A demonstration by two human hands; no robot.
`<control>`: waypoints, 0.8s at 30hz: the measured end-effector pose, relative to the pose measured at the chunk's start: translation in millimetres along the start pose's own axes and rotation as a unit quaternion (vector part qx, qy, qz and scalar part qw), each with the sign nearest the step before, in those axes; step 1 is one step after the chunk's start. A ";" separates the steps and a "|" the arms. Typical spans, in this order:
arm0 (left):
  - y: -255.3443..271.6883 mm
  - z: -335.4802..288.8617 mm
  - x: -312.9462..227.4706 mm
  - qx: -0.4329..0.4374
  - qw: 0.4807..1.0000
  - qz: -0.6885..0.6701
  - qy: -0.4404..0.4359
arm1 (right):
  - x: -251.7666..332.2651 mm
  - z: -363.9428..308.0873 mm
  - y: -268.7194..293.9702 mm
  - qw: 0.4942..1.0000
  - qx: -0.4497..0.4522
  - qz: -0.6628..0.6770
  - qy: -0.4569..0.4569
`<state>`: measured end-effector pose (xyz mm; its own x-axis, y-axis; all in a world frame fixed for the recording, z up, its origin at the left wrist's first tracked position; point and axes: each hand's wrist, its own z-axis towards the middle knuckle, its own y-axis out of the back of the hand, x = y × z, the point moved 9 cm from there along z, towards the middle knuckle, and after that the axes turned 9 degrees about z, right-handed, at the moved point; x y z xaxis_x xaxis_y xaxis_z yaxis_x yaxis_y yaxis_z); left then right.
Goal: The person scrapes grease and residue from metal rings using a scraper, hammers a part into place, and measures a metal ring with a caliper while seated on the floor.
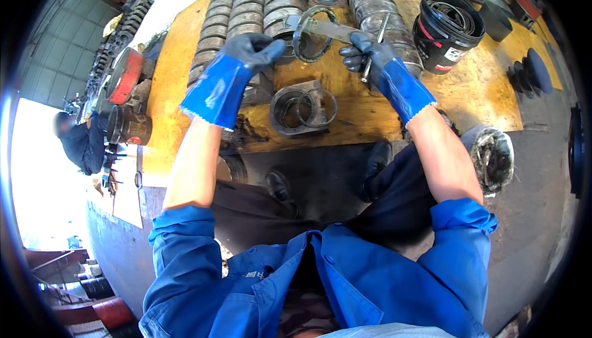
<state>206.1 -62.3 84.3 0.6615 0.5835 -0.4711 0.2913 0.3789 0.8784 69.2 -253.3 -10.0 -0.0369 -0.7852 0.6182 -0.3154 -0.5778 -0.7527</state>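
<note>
Both my hands wear blue rubber gloves with dark palms. My left hand [256, 51] grips a round metal part at the near end of a stack of rings. My right hand [369, 54] holds a flat metal blade together with a thin steel rod [377, 42]. The blade passes through a thin metal ring [300, 45] that hangs on it between my two hands. On the yellow board [345, 113] just below lies a square steel housing [302, 109] with loose rings inside it.
Rows of stacked rusty rings [246, 5] run along the back of the board. A black bucket [445, 30] of rings stands at the right, a grimy bucket [493, 159] near my right knee. Another person [80, 144] crouches far left beside red and rusty cylinders [126, 101].
</note>
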 end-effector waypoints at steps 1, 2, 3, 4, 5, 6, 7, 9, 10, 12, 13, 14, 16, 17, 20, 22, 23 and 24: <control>0.1 -7.8 -23.7 0.027 0.990 0.101 0.097 | 4.7 -9.8 -0.8 0.999 -0.032 -0.021 0.014; -4.3 -9.9 -42.0 0.050 0.986 0.129 0.090 | 6.8 -9.1 7.4 0.998 -0.055 -0.024 0.034; 0.7 -17.0 -50.7 0.067 0.980 0.164 0.093 | 5.7 -14.0 -2.7 0.996 -0.065 -0.037 0.048; 4.4 -24.3 -56.8 0.078 0.977 0.160 0.117 | 6.9 -23.6 -14.1 0.994 -0.079 -0.052 0.063; 6.5 -22.6 -53.8 0.077 0.972 0.193 0.112 | 8.3 -28.5 -21.4 0.990 -0.093 -0.067 0.078; 6.8 -24.0 -58.6 0.078 0.975 0.177 0.109 | 9.8 -29.8 -21.8 0.988 -0.100 -0.074 0.091; 6.3 -24.5 -63.6 0.080 0.978 0.161 0.106 | 6.9 -25.0 -24.9 0.993 -0.059 -0.066 0.079; 8.3 -15.7 -64.8 0.067 0.967 0.216 0.113 | 2.0 -14.5 -28.0 0.997 0.022 -0.049 0.055; 10.0 -12.8 -63.4 0.061 0.961 0.245 0.115 | -1.7 -11.3 -26.9 0.997 0.033 -0.039 0.055; 10.9 -10.8 -61.7 0.031 0.962 0.256 0.090 | -7.6 -8.8 -33.5 0.997 0.054 -0.019 0.056; 11.2 -7.4 -57.7 0.021 0.959 0.267 0.096 | -8.7 -9.9 -34.4 0.997 0.031 -0.036 0.057; 10.9 -5.0 -50.8 0.027 0.956 0.271 0.107 | -9.9 -12.1 -34.7 0.997 0.007 -0.053 0.059; 4.5 -4.3 -49.3 0.045 0.954 0.270 0.126 | -8.1 -20.4 -30.0 0.995 -0.014 -0.075 0.063; 3.3 -4.5 -48.0 0.040 0.954 0.268 0.129 | -8.1 -19.7 -26.9 0.995 -0.019 -0.079 0.061; -3.3 -2.5 -28.4 0.014 0.951 0.280 0.133 | -10.1 -15.4 -26.7 0.994 -0.020 -0.091 0.061; -10.7 -1.3 -18.9 0.017 0.953 0.262 0.151 | -10.7 -11.9 -26.1 0.992 -0.015 -0.102 0.067; -13.8 -0.6 -14.1 0.018 0.954 0.253 0.159 | -11.1 -10.6 -26.2 0.992 -0.008 -0.107 0.070; -19.6 -0.2 -5.9 0.024 0.964 0.206 0.168 | -12.4 -9.4 -26.0 0.991 0.000 -0.111 0.073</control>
<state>196.4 -73.0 69.9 0.4683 0.8804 -0.0746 0.0883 0.0373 0.9954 68.9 -226.4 4.0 -0.1033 -0.5981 0.7948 -0.3309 -0.7329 -0.5945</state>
